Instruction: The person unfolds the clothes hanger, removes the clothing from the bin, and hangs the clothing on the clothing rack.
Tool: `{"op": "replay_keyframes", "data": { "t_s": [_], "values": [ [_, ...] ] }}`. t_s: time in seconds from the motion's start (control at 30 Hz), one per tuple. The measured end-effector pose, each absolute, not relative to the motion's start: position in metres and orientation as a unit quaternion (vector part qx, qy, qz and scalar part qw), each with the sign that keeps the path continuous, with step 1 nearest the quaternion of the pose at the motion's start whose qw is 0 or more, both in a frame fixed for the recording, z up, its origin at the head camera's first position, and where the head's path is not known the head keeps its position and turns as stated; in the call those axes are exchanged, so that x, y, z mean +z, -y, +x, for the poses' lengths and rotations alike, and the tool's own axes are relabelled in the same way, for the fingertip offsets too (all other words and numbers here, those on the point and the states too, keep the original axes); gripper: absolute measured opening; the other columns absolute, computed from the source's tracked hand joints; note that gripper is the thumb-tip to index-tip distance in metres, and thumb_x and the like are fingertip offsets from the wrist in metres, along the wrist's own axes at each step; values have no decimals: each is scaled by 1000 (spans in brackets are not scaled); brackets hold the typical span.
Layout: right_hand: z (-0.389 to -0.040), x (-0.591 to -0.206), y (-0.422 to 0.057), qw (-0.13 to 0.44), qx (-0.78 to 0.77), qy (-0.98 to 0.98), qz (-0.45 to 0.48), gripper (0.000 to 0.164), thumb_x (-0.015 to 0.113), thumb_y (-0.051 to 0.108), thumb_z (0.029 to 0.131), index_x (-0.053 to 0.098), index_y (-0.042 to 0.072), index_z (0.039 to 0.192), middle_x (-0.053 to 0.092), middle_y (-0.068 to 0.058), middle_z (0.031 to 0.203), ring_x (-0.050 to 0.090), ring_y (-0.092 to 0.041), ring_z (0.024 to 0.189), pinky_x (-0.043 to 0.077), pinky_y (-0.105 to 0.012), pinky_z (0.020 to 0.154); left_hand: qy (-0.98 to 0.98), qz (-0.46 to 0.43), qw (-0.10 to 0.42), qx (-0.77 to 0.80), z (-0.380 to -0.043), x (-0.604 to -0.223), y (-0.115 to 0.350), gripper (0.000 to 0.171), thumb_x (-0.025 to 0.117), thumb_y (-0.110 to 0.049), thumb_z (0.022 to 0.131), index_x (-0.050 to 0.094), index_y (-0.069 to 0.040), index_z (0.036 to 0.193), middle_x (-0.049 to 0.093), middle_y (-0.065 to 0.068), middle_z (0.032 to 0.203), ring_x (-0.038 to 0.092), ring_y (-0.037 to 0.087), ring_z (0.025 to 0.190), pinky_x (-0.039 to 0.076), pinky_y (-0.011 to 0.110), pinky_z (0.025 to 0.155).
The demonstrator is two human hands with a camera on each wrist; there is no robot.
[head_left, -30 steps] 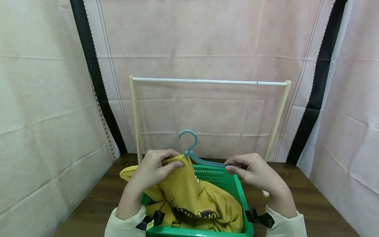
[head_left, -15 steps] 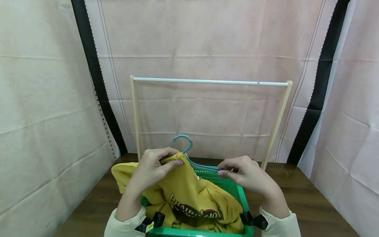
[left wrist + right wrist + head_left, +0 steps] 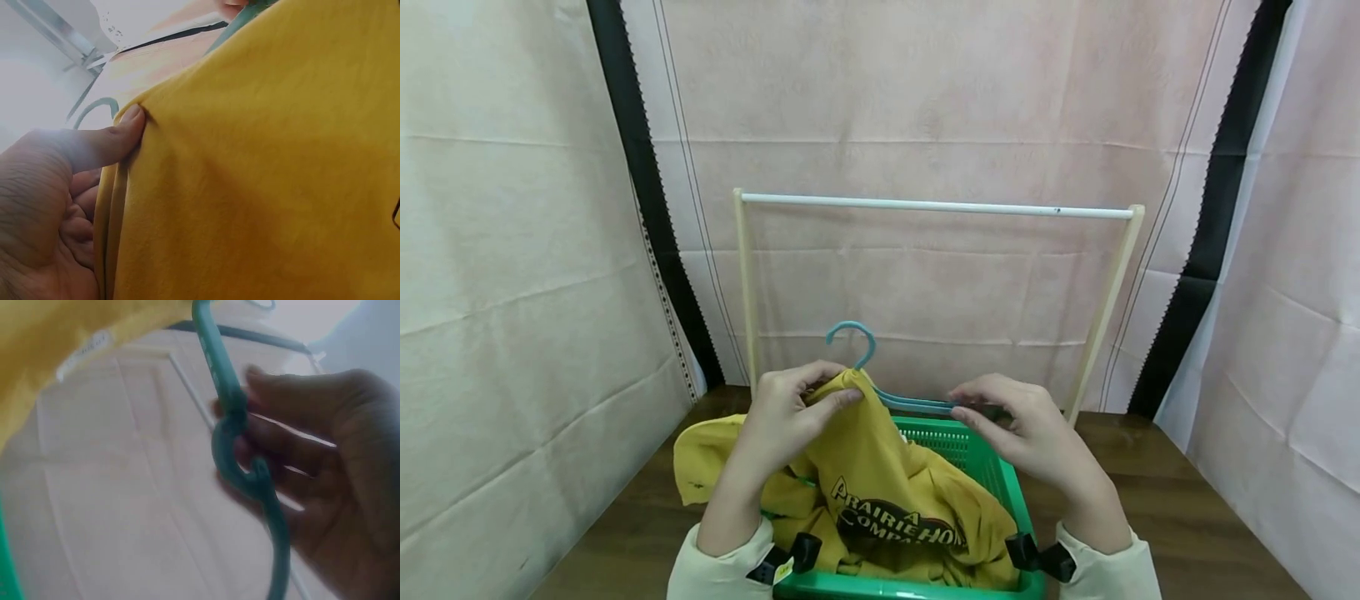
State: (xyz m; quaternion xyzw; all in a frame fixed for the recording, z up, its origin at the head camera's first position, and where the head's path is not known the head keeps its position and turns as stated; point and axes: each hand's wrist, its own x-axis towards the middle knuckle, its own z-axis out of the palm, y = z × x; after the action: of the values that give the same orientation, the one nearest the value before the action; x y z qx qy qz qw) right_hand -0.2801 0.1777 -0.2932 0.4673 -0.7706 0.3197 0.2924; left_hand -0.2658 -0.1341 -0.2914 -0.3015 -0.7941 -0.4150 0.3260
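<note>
A yellow shirt with a dark lettered print lies bunched in a green basket, its upper part lifted. My left hand pinches the raised cloth between thumb and fingers near the hanger's neck; the thumb presses the fabric in the left wrist view. A blue plastic hanger sticks out of the collar, its hook pointing up and its left arm hidden by the shirt. My right hand holds the hanger's bare right end, fingers behind it and thumb close beside it. A white label shows at the collar.
Behind the basket stands a rack with a white bar and cream posts. Pale cloth walls surround the brown wooden table. A yellow sleeve hangs over the basket's left side.
The hanger has shifted left, deeper into the shirt, and my right hand has moved left with it. My left hand has risen slightly, and more of the print shows.
</note>
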Motion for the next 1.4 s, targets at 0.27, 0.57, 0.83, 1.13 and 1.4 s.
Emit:
{"op": "replay_keyframes", "data": {
  "t_s": [0.27,0.57,0.83,1.13,1.4],
  "values": [
    [-273,-293,-154,261,326,735,534,31,70,2,94,68,14,122,70,0,117,69,-15,102,57,-29,84,803,-264,338,-413,-266,-291,132,12,77,-28,90,76,-21,101,72,-12,87,58,6,61,49,25,53],
    [-275,-310,-125,139,288,791,521,60,59,30,104,34,16,156,45,1,153,46,-17,137,45,-42,106,768,-307,364,-428,-266,-291,126,11,78,-24,90,77,-19,100,74,-9,90,65,8,64,52,25,53],
    [-279,-318,-112,112,363,737,559,51,61,18,103,40,18,149,58,5,131,61,-12,113,53,-34,92,749,-322,356,-456,-261,-289,126,9,77,-20,91,77,-18,99,75,-7,90,67,12,64,51,26,50],
    [-279,-313,-122,146,372,725,561,15,64,10,100,58,24,100,49,11,76,45,-4,65,44,-27,56,756,-318,344,-457,-261,-289,131,9,77,-21,91,77,-19,100,74,-9,90,59,9,59,45,25,47],
    [-278,-304,-137,172,343,741,551,15,65,10,99,63,25,101,39,7,68,37,-1,62,36,-24,53,764,-305,356,-444,-264,-290,136,10,77,-24,90,77,-21,100,74,-11,92,58,9,61,47,25,52]
  ]
}}
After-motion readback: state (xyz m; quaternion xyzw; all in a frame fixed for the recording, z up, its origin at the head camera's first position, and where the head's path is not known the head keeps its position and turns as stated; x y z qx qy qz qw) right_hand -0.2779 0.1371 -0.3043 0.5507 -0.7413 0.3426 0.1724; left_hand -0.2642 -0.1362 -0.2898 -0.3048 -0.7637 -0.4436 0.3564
